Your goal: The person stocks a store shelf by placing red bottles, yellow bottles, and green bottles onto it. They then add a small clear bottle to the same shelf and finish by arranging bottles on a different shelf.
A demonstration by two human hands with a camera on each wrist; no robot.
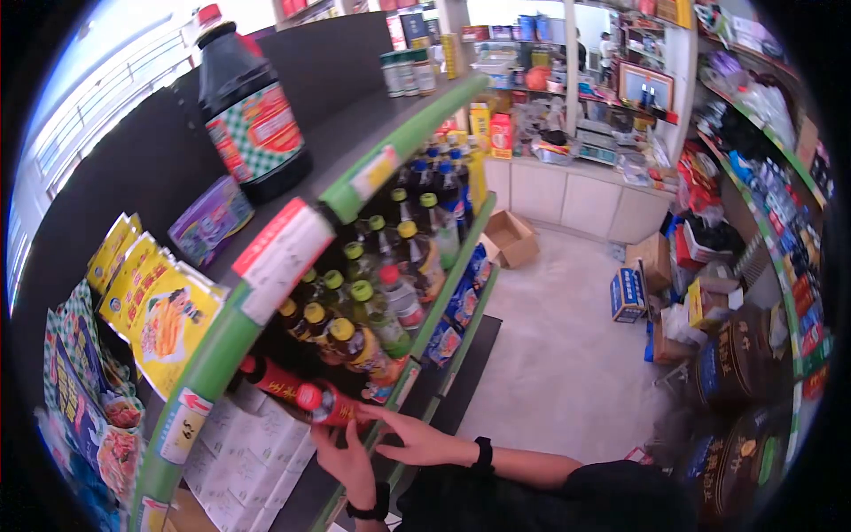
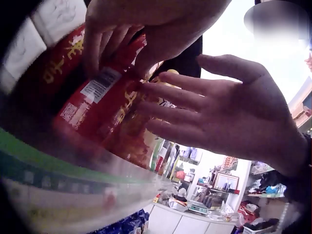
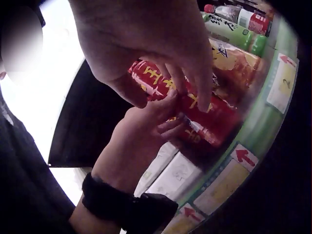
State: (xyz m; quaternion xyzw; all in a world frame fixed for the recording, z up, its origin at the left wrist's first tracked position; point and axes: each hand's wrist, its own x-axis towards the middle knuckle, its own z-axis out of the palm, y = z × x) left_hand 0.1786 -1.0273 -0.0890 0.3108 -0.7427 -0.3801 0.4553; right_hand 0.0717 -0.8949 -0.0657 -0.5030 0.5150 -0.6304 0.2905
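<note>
A red drink bottle (image 1: 339, 409) with a red cap and yellow characters stands at the front of the shelf, tilted in the head view. My left hand (image 1: 347, 465) holds its lower part, thumb and fingers on opposite sides. Beside it my right hand (image 1: 424, 441) has straight fingers, with its fingertips (image 2: 146, 107) right at the bottle's side. Another red bottle (image 1: 274, 379) is behind the held one. To the right are yellow-capped tea bottles (image 1: 356, 344). Part of the label is hidden by my left fingers.
White boxes (image 1: 241, 452) sit left of the red bottles. Above runs a green shelf edge (image 1: 403, 137) with price tags; yellow food packets (image 1: 168, 306) and a big dark sauce bottle (image 1: 253, 115) stand on top. Cartons (image 1: 629, 293) lie across the aisle floor (image 1: 550, 328).
</note>
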